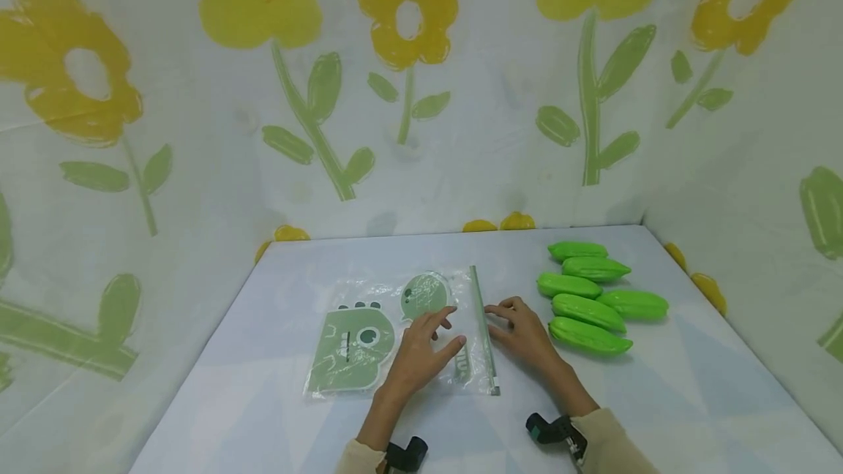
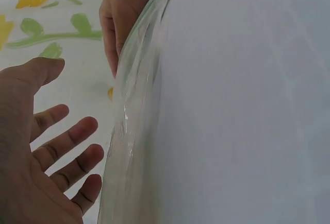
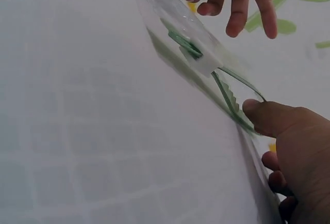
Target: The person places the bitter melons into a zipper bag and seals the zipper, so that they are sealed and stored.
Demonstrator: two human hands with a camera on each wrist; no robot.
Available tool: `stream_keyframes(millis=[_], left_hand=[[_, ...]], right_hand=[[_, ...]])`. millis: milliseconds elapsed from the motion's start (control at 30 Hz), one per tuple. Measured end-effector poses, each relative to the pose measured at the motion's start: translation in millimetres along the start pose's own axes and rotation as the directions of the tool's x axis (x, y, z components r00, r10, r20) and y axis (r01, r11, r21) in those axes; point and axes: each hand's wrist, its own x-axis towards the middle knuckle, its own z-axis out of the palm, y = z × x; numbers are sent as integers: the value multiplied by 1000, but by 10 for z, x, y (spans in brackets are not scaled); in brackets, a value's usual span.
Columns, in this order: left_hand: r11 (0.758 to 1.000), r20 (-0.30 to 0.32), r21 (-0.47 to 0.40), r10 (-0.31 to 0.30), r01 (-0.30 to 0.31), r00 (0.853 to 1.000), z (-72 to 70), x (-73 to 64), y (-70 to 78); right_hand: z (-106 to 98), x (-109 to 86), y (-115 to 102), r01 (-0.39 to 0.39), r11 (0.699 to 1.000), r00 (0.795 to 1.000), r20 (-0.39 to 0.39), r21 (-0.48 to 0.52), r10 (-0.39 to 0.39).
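Observation:
A clear zip bag (image 1: pixel 461 276) with a green dinosaur print lies flat on the table, its green-edged mouth (image 1: pixel 483 335) facing right. Above the bag hovers my left hand (image 1: pixel 421 357), its fingers spread and holding nothing. At the mouth is my right hand (image 1: pixel 523 335), loosely bent, with a gap between thumb and index finger. From the right wrist, the thumb (image 3: pixel 273 118) touches the mouth's edge, where the two lips stand apart beside a white slider (image 3: pixel 207 63). The right index fingertip is hidden in that view.
Several green, elongated pods (image 1: pixel 589 335), like toy vegetables, lie in a loose group right of my right hand. The white table (image 1: pixel 263 430) meets flower-print cloth (image 1: pixel 461 181) at its back and sides.

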Motion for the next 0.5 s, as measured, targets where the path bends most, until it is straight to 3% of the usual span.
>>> stream_keyframes(millis=[233, 500], left_hand=[[992, -7, -125, -21, 20, 1000, 88, 95, 14], [998, -3, -64, -21, 21, 1000, 140, 194, 6]], right_hand=[[57, 85, 39, 59, 994, 998, -4, -93, -60], [70, 108, 12, 104, 982, 994, -23, -156, -109]])
